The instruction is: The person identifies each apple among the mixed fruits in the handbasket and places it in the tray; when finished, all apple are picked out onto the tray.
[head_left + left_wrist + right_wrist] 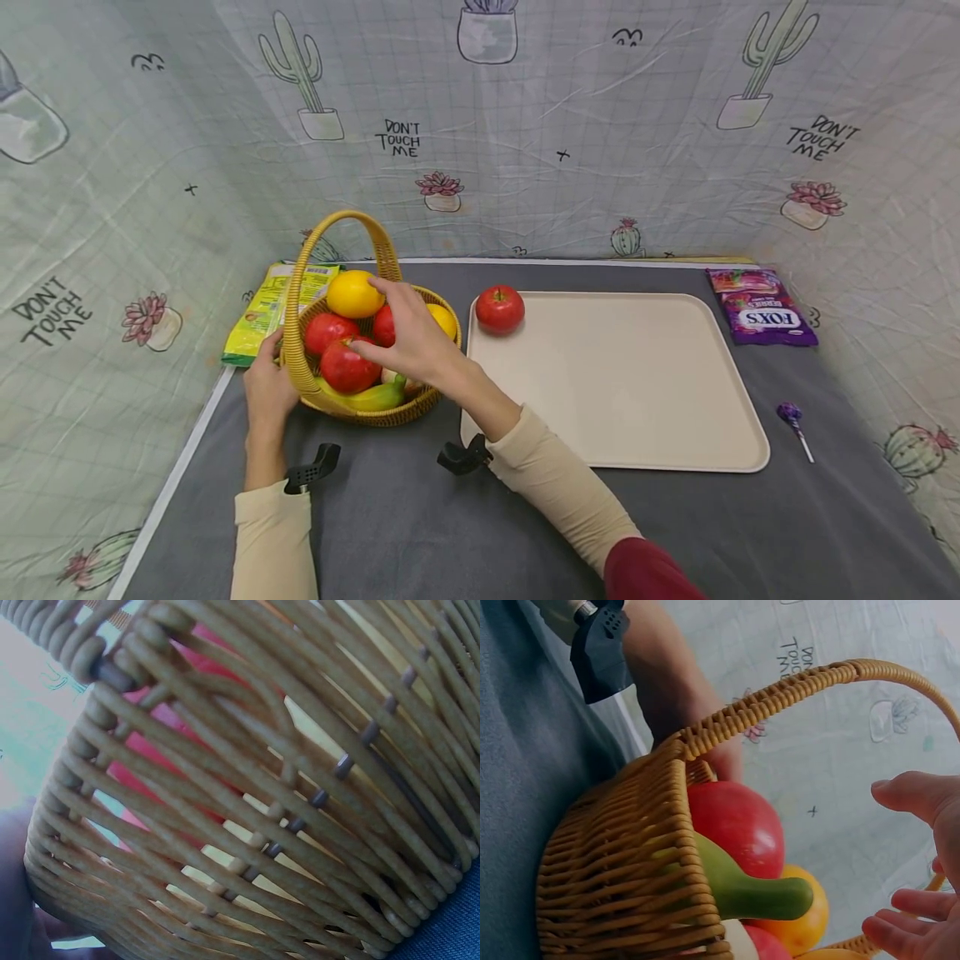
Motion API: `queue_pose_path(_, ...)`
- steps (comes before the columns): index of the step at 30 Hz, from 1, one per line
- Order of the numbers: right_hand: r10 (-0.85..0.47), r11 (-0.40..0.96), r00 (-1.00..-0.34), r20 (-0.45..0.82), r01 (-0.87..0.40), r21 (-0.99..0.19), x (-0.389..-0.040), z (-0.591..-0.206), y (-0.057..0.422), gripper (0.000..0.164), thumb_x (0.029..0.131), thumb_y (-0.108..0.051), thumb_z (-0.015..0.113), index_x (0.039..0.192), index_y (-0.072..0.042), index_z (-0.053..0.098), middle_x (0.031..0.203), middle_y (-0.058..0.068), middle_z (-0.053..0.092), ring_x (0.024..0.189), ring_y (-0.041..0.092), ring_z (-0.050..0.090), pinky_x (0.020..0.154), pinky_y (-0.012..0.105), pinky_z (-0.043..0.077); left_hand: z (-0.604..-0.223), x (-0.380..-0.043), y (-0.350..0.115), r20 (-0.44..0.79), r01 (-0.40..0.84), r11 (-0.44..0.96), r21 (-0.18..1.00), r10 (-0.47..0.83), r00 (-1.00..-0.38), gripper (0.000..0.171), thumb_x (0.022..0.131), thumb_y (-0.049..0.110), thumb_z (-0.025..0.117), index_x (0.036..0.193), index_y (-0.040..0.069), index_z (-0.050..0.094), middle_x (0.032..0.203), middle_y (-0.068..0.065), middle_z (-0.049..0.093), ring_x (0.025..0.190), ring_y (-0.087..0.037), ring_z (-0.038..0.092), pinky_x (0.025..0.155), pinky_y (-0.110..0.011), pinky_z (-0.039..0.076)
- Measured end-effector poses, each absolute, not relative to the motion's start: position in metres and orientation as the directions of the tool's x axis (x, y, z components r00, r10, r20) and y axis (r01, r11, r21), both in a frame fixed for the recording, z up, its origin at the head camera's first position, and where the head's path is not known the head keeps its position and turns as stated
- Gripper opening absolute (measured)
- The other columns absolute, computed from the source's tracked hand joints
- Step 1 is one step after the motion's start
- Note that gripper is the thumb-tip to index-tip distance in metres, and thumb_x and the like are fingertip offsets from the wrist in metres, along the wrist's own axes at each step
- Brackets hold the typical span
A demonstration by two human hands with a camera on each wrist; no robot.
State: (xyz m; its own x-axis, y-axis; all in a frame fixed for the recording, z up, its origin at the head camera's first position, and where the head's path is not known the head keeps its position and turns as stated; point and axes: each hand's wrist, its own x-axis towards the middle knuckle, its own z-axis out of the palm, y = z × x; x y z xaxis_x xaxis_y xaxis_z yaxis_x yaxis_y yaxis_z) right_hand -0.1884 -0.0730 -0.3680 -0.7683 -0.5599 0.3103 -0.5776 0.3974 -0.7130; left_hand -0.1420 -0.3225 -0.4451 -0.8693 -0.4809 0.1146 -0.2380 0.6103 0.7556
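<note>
A yellow wicker basket (390, 414) with a tall arched handle stands left of centre, filled with fruit. My left hand (267, 392) grips the basket's left side near the foot of the handle; its fingers are partly hidden behind the weave. Above the fruit hovers my right hand (412, 337), thumb and fingers spread, nothing held between them. Under and beside it lie a red apple (349, 367), another red fruit (327, 332), a yellow lemon-like fruit (354, 294) and a green-tipped banana (367, 397). In the right wrist view, the banana's green stem (772, 898) pokes over the rim.
A beige tray (615, 383) lies right of the basket, with a red apple (500, 309) at its upper left corner. Farther right are a purple Fox's candy bag (763, 308) and a lollipop (791, 414). A yellow-green packet (258, 321) lies behind the basket. Printed cloth walls (555, 200) enclose the table.
</note>
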Motion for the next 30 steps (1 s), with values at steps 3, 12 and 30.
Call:
queue_pose_path(3,-0.572,0.41,-0.776,0.267,-0.552,-0.726,-0.187,-0.37,-0.075,0.088,0.088,-0.042,0.074,0.157,-0.013,0.028,0.157,0.008,0.038,0.142,0.022,0.041,0.116,0.037,0.039,-0.444,-0.142,-0.322,0.108,-0.244,0.608,0.756,-0.483,-0.869,0.054,0.103,0.036,0.048,0.151,0.011,0.046,0.136,-0.03,0.059,0.124,-0.045,0.056,0.098,-0.057,0.044)
queue_pose_path(12,-0.618,0.452,-0.753,0.223,-0.573,-0.684,-0.182,-0.376,-0.085,0.084,0.09,-0.044,0.071,0.155,-0.012,0.03,0.153,0.009,0.044,0.138,0.021,0.045,0.115,0.035,0.039,-0.443,-0.14,-0.321,0.106,-0.254,0.61,0.75,-0.491,-0.865,0.054,0.103,0.036,0.048,0.151,0.011,0.045,0.136,-0.029,0.059,0.123,-0.044,0.057,0.095,-0.054,0.044)
queue_pose_path(30,-0.671,0.598,-0.736,0.088,-0.608,-0.522,-0.179,-0.389,-0.109,0.086,0.09,-0.048,0.069,0.155,-0.006,0.031,0.149,0.009,0.051,0.134,0.028,0.051,0.112,0.035,0.043,-0.448,-0.143,-0.324,0.115,-0.242,0.612,0.753,-0.484,-0.867,0.054,0.103,0.036,0.05,0.15,0.011,0.046,0.135,-0.029,0.06,0.123,-0.045,0.057,0.097,-0.056,0.045)
